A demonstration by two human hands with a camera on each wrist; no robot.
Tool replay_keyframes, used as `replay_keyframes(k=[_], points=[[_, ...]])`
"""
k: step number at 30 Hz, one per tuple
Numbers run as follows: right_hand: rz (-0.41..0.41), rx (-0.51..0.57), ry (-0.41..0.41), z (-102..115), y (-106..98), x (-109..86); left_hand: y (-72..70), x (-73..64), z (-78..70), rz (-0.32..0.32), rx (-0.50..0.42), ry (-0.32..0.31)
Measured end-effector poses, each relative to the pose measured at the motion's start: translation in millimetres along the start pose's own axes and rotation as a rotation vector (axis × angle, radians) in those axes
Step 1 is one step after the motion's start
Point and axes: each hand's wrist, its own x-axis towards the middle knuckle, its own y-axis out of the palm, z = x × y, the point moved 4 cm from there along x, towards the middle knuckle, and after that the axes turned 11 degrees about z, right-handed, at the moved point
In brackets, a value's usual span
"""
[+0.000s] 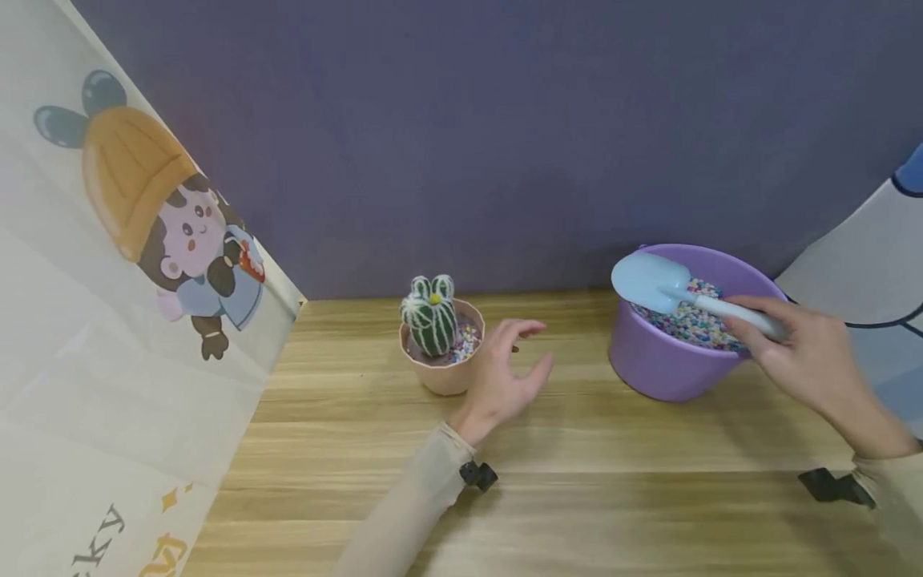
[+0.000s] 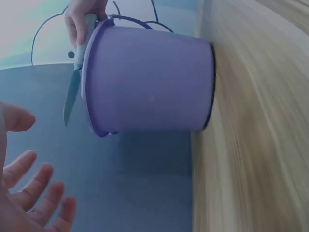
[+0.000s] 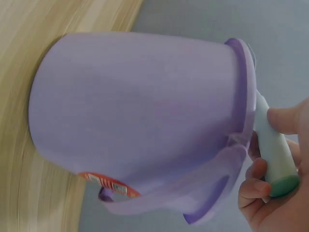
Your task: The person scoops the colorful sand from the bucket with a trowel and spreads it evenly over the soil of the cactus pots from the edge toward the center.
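Note:
My right hand [image 1: 811, 353] grips the pale handle of a light blue toy shovel [image 1: 652, 282], whose blade lies over the rim of a purple bucket [image 1: 663, 373]. Colourful small beads [image 1: 688, 324] fill part of that bucket. In the right wrist view the handle [image 3: 275, 150] shows a green end, held between thumb and fingers. My left hand [image 1: 505, 373] holds nothing, its fingers loosely bent and spread from the thumb. Just left of it stands a peach flowerpot [image 1: 441, 377] with a green knitted cactus [image 1: 433, 324] and some beads [image 1: 465, 340] inside.
Both containers stand on a wood-grain table [image 1: 577, 497] against a dark blue-grey backdrop [image 1: 469, 144]. A pale sheet with a cartoon figure [image 1: 191, 216] borders the left side. The bucket's purple carrying handle [image 3: 169, 195] hangs down its side.

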Motion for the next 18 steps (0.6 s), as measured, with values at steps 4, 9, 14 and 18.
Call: replay_keyframes(k=[4,9,14,18], points=[[0.024,-0.045,0.007,-5.9,-5.9,1.1,7.3,13.6,-6.5,0.092,-0.001,-0.1],[0.063,-0.085,0.059,-15.3,-13.7,7.6,15.7,30.1,-13.1,0.142,0.027,-0.165],[0.099,-0.126,0.102,-23.0,-18.1,12.8,33.3,45.4,-18.7,0.185,0.033,-0.173],[0.138,-0.143,0.117,-24.7,-20.2,17.6,50.6,54.7,-22.3,0.224,0.035,-0.199]])
